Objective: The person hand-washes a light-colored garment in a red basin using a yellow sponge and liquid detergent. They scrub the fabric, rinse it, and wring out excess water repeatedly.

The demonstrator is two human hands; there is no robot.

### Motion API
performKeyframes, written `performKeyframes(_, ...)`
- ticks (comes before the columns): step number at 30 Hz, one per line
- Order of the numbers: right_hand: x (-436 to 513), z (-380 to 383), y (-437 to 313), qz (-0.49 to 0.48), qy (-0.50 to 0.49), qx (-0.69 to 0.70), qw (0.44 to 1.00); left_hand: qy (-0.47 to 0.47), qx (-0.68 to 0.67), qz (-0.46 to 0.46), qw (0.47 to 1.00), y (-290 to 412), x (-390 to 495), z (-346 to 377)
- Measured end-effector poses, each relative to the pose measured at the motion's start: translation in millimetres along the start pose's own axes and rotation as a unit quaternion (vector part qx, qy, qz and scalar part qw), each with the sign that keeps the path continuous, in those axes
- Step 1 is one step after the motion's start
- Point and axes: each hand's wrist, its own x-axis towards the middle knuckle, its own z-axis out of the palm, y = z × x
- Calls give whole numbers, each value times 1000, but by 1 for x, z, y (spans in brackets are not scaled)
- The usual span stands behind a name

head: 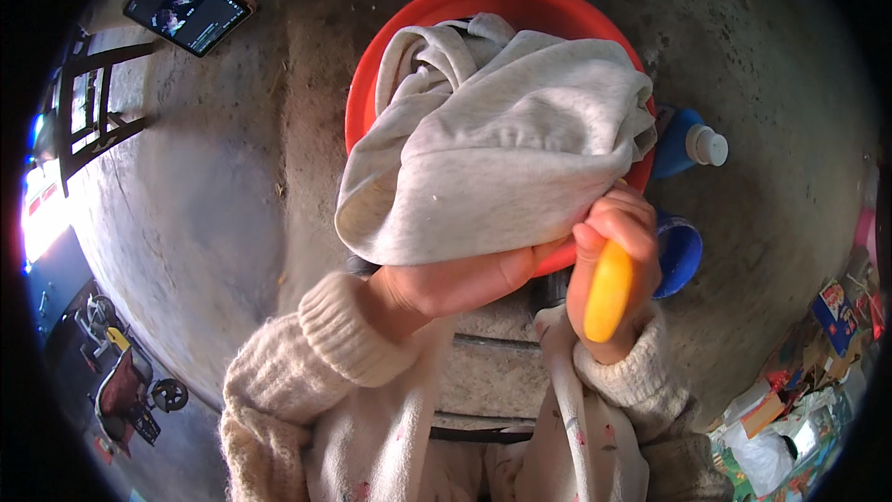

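A light grey heathered garment (pixel 516 125), bunched up, lies over a red plastic basin (pixel 390 42) in front of me. My left hand (pixel 467 282) is under the near edge of the garment, palm up, its fingers partly hidden by the cloth. My right hand (pixel 620 244) is closed around a yellow handle (pixel 608 293) at the garment's near right edge. What the handle belongs to is hidden by the hand and cloth.
A blue bottle with a white cap (pixel 676 143) and a blue cup-like container (pixel 679 254) are right of the basin. A tablet (pixel 188 3) leans at upper left, near a dark wooden frame (pixel 104 108). A child's tricycle (pixel 125 390) stands lower left; packaging and plastic bags (pixel 763 453) lie lower right.
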Motion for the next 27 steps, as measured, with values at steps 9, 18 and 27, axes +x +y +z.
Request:
performKeyframes(9,21,5,-12,-68,6,-26,997,-59,-79,-34,995,-3,8,-2)
performKeyframes(18,14,26,-12,-96,-55,83,990,21,31,30,999,3,-7,-8)
performKeyframes(27,11,-38,43,249,304,-54,918,-18,-17,14,1000,3,-3,5)
